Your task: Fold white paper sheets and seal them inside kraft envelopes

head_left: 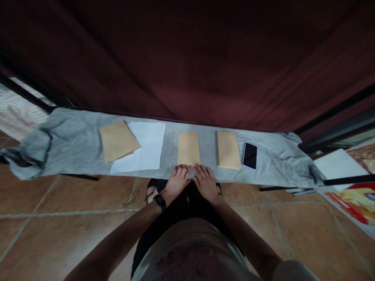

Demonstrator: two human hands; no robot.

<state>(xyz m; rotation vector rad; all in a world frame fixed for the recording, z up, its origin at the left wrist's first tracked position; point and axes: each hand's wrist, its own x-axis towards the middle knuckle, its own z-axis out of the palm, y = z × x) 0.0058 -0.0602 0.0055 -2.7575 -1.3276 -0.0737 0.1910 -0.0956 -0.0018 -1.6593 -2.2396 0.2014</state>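
Note:
Both my hands rest side by side at the near edge of a narrow table covered with a grey cloth (73, 144). My left hand (176, 180) lies flat, its fingertips touching the near end of a tan envelope (188, 148). My right hand (205, 180) lies flat too, fingers stretched toward the same envelope's near right corner. A second tan envelope (228, 149) lies to the right. Further left, a third tan envelope (118, 140) overlaps a white sheet of paper (146, 148). A black watch sits on my left wrist.
A dark phone (250, 155) lies right of the second envelope. A dark red curtain (190, 58) hangs behind the table. White paper (338, 164) and a colourful printed sheet (356, 201) lie at the right. Brown floor tiles (58, 218) are below.

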